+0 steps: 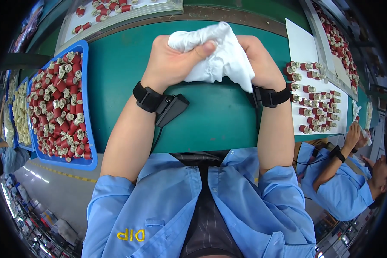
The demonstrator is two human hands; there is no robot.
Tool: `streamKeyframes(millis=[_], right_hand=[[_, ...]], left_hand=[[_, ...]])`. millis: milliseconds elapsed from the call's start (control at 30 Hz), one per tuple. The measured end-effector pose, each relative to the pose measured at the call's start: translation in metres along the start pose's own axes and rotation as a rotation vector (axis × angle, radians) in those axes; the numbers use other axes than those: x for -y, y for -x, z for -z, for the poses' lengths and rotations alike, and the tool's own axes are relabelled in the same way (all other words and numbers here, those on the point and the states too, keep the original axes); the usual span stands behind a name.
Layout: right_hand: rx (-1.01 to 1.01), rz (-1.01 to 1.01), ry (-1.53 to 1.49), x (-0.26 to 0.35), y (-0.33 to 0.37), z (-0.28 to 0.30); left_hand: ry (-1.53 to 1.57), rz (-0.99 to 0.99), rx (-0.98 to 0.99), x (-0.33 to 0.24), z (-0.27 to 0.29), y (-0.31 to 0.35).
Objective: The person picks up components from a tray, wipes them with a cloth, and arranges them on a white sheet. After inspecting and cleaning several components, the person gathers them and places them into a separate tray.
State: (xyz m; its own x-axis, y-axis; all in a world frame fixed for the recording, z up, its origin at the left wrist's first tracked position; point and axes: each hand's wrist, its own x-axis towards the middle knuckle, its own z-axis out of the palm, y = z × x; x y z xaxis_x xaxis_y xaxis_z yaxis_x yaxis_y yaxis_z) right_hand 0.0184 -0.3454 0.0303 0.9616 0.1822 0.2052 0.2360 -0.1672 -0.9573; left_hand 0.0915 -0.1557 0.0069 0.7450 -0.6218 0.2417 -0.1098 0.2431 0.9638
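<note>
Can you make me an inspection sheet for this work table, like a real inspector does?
Surface: green tabletop, looks flat.
Job's things: crumpled white fabric, held up over the tabletop.
Clutter: blue tray heaped with red-and-pale parts, left; white sheet with similar parts standing or lying on it, right.
Hands: left hand pinches the fabric, thumb on top; right hand is at its other side, fingers hidden.
Cables: thin black cable below the left wrist's black device.
Surroundings: a co-worker in blue, right.
</note>
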Motion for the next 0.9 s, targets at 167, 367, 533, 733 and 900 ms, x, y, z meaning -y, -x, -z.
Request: streamKeyframes(millis=[167, 367, 533, 733, 900], right_hand=[[0.137, -0.198, 0.122, 0.007, 0.002, -0.007], [0.081, 0.035, 0.259, -0.006, 0.001, -0.013], [-0.150, -0.132, 0.077, 0.018, 0.006, 0.021], [-0.236, -0.078, 0.006, 0.012, -0.002, -0.015], [-0.331, 0.040, 0.117, 0.009, -0.002, -0.013]], left_hand=[[-0.085, -0.255, -0.249, 0.001, -0.018, -0.014], [0.045, -0.146, -0.209, 0.004, -0.013, 0.002], [0.177, -0.121, -0.224, 0.004, -0.005, -0.005], [0.013, -0.112, -0.126, 0.010, -0.006, -0.003], [-0.065, -0.151, -0.220, 0.006, -0.011, -0.003]])
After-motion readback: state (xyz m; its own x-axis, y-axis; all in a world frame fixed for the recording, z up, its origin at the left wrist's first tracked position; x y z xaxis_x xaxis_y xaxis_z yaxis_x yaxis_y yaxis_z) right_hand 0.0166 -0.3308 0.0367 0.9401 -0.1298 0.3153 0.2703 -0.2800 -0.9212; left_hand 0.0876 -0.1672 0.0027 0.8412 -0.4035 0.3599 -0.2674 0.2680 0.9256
